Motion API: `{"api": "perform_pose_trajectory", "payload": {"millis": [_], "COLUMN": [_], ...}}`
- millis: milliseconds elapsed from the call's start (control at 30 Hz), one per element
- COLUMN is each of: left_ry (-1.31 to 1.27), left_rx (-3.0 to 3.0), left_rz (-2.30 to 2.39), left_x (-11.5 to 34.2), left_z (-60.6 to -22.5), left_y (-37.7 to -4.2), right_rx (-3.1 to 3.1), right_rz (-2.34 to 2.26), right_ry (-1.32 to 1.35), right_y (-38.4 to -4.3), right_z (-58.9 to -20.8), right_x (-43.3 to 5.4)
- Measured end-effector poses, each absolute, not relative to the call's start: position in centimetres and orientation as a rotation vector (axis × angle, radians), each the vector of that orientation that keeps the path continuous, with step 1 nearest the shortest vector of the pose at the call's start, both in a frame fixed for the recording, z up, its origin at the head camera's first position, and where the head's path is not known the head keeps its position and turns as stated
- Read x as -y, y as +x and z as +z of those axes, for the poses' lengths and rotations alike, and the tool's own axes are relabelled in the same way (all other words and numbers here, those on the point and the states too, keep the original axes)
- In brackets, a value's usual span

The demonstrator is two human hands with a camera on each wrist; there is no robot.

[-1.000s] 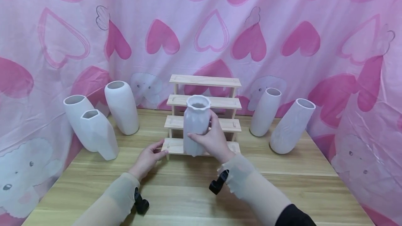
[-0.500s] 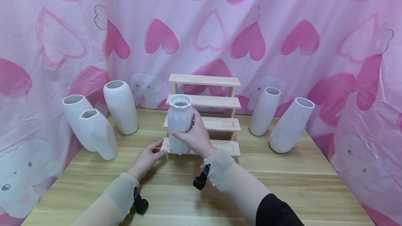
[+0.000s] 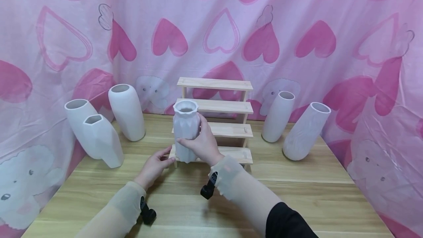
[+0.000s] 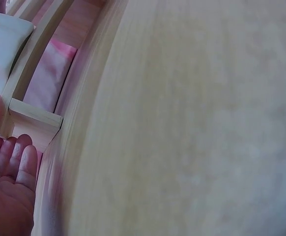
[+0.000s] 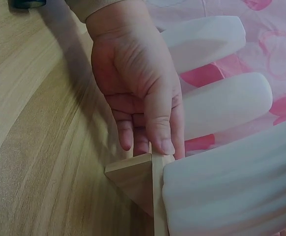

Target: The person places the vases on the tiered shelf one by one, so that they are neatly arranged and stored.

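A white vase (image 3: pixel 185 127) with a ruffled rim stands upright at the left end of the lowest step of a small wooden stepped shelf (image 3: pixel 231 153). My right hand (image 3: pixel 207 141) grips the vase from its right side, thumb across the front. At the left end of that same step, my left hand (image 3: pixel 153 168) pinches the board. The right wrist view shows the left thumb on top of the board beside the vase base (image 5: pixel 231 187), with fingers below. In the left wrist view, the fingers (image 4: pixel 26 167) curl near the shelf's side support.
Several white vases stand at the left of the wooden table (image 3: pixel 290 197), among them a faceted one (image 3: pixel 105 142) and a tall rounded one (image 3: pixel 127 113). A slim vase (image 3: pixel 278 116) and a slanted one (image 3: pixel 305 133) stand to the right. A pink heart-patterned curtain (image 3: pixel 138 17) hangs behind.
My right hand has moved left with the vase, from the middle of the lowest step to its left end. The left hand stays on the shelf's corner.
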State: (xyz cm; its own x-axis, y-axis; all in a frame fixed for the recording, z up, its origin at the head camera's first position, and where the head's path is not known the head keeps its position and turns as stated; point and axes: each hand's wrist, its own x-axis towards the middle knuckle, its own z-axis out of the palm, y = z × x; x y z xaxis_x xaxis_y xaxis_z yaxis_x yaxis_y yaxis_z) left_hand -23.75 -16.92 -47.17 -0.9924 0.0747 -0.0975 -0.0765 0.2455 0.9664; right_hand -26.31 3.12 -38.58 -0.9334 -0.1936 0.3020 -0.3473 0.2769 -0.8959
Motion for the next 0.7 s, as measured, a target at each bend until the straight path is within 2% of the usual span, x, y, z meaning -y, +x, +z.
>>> {"api": "perform_pose_trajectory", "payload": {"millis": [167,300,700], "left_ry": [-0.004,0.000,-0.006], "left_rx": [-2.368,-2.378,-2.384], "left_rz": [1.860,1.861,1.841], "left_x": [16.8,17.1,17.3], "left_z": [-46.6,-48.0,-48.1], "left_y": [-23.6,-24.2,-24.2], "right_rx": [2.404,2.401,2.424], "right_rz": [1.733,1.713,1.651], "right_ry": [0.499,0.494,0.464], "right_y": [-26.3,-26.3,-26.0], "right_z": [-38.7,-38.9,-39.5], "right_x": [-3.1,-3.0,-3.0]}}
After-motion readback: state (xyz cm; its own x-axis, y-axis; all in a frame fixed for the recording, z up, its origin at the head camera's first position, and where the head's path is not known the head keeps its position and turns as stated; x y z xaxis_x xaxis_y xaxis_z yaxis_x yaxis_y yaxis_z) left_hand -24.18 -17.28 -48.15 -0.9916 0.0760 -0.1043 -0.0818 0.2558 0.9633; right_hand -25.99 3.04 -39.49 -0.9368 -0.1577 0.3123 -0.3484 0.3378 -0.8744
